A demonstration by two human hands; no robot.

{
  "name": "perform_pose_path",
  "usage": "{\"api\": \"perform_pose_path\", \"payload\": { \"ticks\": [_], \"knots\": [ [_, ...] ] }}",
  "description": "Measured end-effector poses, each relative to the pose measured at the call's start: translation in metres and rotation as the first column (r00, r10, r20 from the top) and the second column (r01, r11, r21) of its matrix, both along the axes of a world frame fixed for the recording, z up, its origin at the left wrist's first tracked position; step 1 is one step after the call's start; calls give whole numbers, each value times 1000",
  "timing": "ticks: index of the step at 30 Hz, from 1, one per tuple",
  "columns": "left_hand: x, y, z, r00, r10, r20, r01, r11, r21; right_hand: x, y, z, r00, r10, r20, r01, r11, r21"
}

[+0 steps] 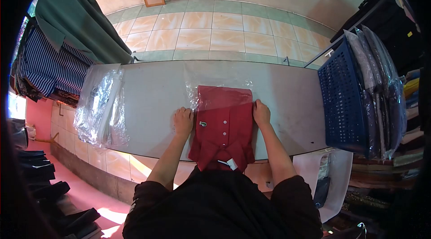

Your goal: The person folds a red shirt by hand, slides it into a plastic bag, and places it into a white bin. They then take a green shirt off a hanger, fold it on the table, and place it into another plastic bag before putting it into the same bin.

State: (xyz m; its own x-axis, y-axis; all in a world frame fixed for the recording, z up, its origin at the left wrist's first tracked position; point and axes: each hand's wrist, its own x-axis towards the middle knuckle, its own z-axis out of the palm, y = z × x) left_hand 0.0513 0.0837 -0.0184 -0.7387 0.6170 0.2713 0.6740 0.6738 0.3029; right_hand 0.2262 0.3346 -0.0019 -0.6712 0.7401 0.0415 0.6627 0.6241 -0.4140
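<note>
A folded red polo shirt (215, 127) lies on the table in front of me, collar toward my body, with a small green emblem and a white tag at the collar. Its far end is inside a clear plastic bag (219, 74), which stretches out flat beyond the shirt. My left hand (183, 121) is closed at the bag's left edge, beside the shirt. On the other side, my right hand (261, 113) is closed at the right edge, close against the shirt. Both sets of fingertips are partly hidden.
A stack of clear plastic bags (101, 106) lies at the left of the grey table (152, 91). At the right end stands a blue basket (343, 100) of bagged garments. Hanging clothes (72, 19) crowd the left, and a white bin (339, 180) sits below the table's right side.
</note>
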Motion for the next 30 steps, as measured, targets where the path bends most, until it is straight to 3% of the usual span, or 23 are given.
{"api": "perform_pose_path", "payload": {
  "ticks": [4, 6, 11, 13, 14, 16, 17, 19, 23, 25, 26, 28, 30],
  "knots": [
    [16, -23, 6, 995, -93, -38, 93, 996, 1, 52, -36, -11, 991, 113, -68, -114, 993, -6],
    [31, -43, 11, 982, -190, -10, 188, 978, -93, 88, -59, -13, 984, 135, -117, -137, 991, -7],
    [78, -100, 11, 892, -383, 239, 373, 924, 86, 164, -120, -1, 968, 149, -203, -188, 964, -186],
    [91, -105, 13, 853, -354, 383, 322, 935, 148, 169, -138, 14, 983, -43, -178, -58, 847, -528],
    [96, -103, 12, 851, -359, 383, 328, 933, 147, 172, -144, 6, 983, -50, -178, -53, 847, -529],
    [105, -92, 15, 779, -240, 580, 171, 970, 172, 166, -147, -9, 968, -54, -246, -81, 856, -510],
    [108, -86, 9, 780, -243, 577, 172, 969, 176, 163, -148, -15, 967, -54, -248, -82, 858, -506],
    [112, -71, -6, 802, -196, 564, 157, 981, 117, 136, -147, -11, 981, -82, -177, 25, 951, -307],
    [90, -17, -8, 881, -141, 451, -4, 952, 305, 65, -99, -1, 938, -236, -254, 181, 959, -219],
    [61, 17, 6, 861, -61, 505, -125, 937, 326, 44, -59, -12, 897, -273, -347, 217, 957, -191],
    [47, 27, 10, 880, -69, 470, -93, 946, 311, 44, -45, -18, 897, -275, -346, 219, 957, -191],
    [31, 25, 7, 898, -79, 432, -61, 952, 301, 48, -21, -20, 963, -211, -168, 185, 970, -160],
    [18, 12, -1, 941, -180, 287, 94, 952, 291, 64, -19, -10, 970, -129, -206, 94, 980, -174]
  ]
}}
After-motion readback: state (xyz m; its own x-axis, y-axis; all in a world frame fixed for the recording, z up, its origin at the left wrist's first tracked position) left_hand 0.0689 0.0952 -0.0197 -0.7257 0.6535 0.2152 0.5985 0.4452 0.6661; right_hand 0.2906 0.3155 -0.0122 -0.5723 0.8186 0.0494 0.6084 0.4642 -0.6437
